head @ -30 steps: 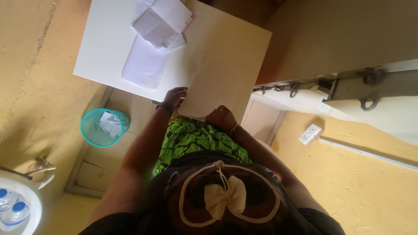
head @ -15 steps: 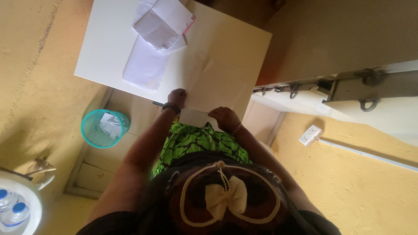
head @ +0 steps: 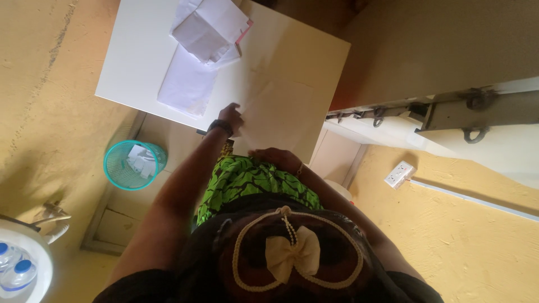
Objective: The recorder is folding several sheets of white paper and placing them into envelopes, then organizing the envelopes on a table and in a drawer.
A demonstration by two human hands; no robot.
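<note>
The right hand (head: 273, 157) rests at the near edge of a white paper sheet (head: 278, 115), fingers curled together on it. The left hand (head: 231, 116) presses flat on the sheet's left side, fingers slightly apart. The sheet lies flat on the white table (head: 140, 50), its long axis running away from the person, plain and faintly creased. Farther off lies a pile of folded papers (head: 196, 50).
</note>
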